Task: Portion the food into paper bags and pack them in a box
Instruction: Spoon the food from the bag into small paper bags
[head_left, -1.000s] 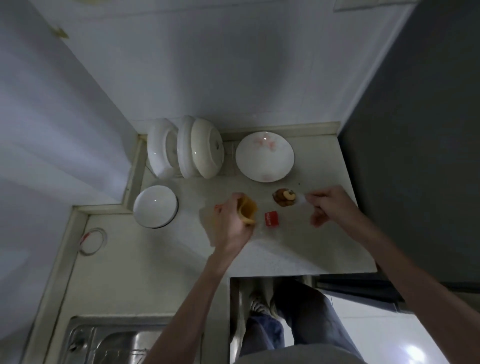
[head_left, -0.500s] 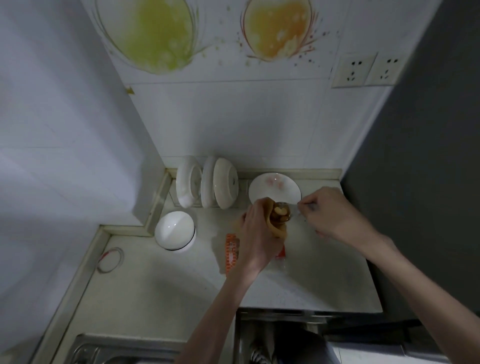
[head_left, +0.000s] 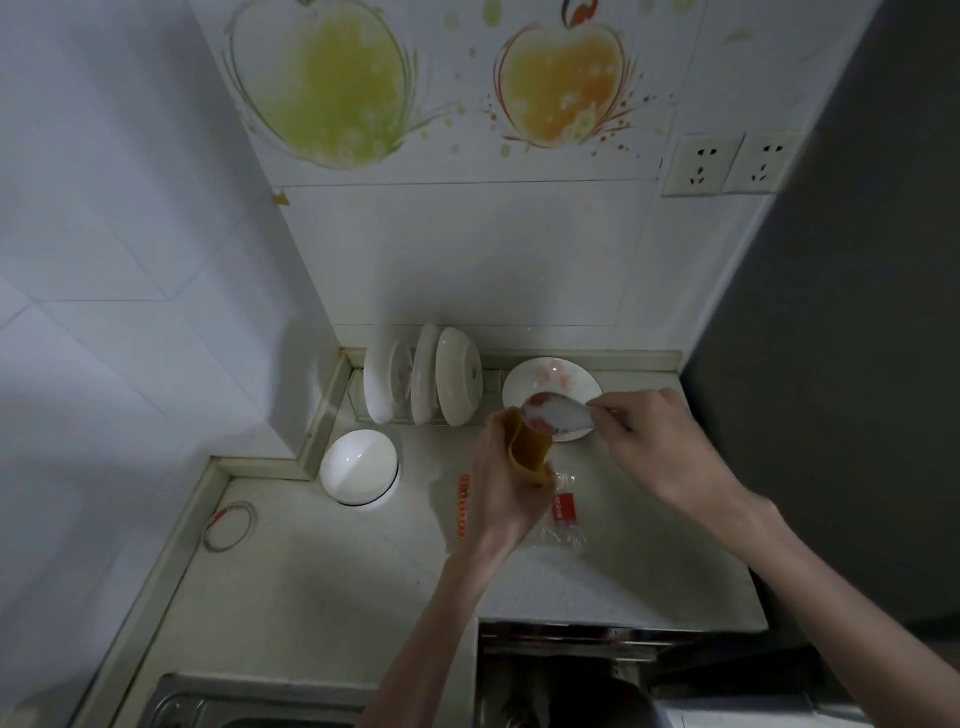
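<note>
change: spoon (head_left: 558, 415) is tipped at the paper bag (head_left: 530, 449) mouth since the earlier frame.
left hand (head_left: 501, 493): wrapped round bag.
right hand (head_left: 652, 441): pinched on spoon handle, right of bag.

your single head camera looks steeply down from above at the counter (head_left: 322, 582), facing the tiled wall (head_left: 467, 260) corner.

The paper bag (head_left: 529, 451) is plain mustard yellow. The plate (head_left: 571, 378) and bowl (head_left: 358, 466) are white; the plate carries pink markings. The wall decals (head_left: 322, 83) show green and orange fruit outlines.
</note>
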